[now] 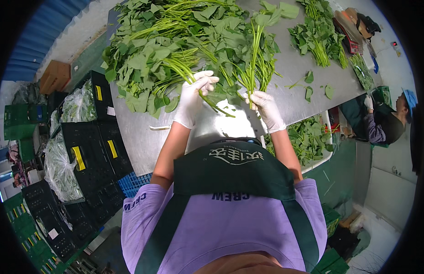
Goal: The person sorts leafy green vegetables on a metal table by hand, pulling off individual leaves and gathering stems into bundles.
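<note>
My left hand (193, 97), in a white glove, grips a few green leafy stems (179, 70) whose cut ends stick out below the fingers. White-gloved as well, my right hand (265, 108) pinches the lower ends of an upright bunch of stems (255, 56) with leaves at the top. Both hands are above the near part of a metal table (140, 144). Behind them spreads a large heap of leafy greens (157, 44). A knife (160, 127) lies by my left wrist, partly hidden by it.
Sorted bunches (319, 48) lie at the table's right, near a red scale (354, 46). Loose leaves (308, 92) are scattered there. A white tub (326, 154) of greens stands below the right edge. Black crates (92, 147) with bagged greens stack up at left. Another person (386, 120) is at far right.
</note>
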A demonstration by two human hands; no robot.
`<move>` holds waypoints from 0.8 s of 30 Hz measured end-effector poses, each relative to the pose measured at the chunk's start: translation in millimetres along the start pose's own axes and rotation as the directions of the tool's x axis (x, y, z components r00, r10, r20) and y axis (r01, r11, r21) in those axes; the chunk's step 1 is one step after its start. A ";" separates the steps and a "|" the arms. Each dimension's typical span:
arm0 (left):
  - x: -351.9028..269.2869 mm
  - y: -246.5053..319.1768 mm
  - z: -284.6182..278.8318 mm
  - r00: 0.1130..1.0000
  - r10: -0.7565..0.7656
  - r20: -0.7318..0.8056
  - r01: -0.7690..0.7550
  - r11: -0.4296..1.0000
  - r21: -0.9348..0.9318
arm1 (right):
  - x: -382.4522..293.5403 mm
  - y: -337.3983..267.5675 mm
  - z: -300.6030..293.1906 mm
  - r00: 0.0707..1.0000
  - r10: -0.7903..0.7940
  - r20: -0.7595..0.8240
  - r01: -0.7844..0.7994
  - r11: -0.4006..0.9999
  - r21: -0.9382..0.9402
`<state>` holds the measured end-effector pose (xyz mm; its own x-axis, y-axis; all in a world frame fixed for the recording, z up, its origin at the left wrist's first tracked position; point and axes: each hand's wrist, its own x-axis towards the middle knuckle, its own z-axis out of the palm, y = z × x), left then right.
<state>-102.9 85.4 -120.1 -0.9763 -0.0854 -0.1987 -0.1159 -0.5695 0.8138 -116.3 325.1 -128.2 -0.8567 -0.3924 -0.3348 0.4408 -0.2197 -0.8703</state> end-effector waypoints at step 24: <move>12.0 -11.2 26.1 0.999 -0.035 0.007 0.033 0.977 0.212 | 7.8 26.4 32.5 0.972 -0.233 0.010 0.209 0.850 -0.483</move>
<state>-118.1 112.0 -117.3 -0.9729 -0.0600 -0.2232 -0.1836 -0.3859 0.9041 -102.6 287.2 -142.1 -0.9329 -0.3397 -0.1192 0.0664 0.1629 -0.9844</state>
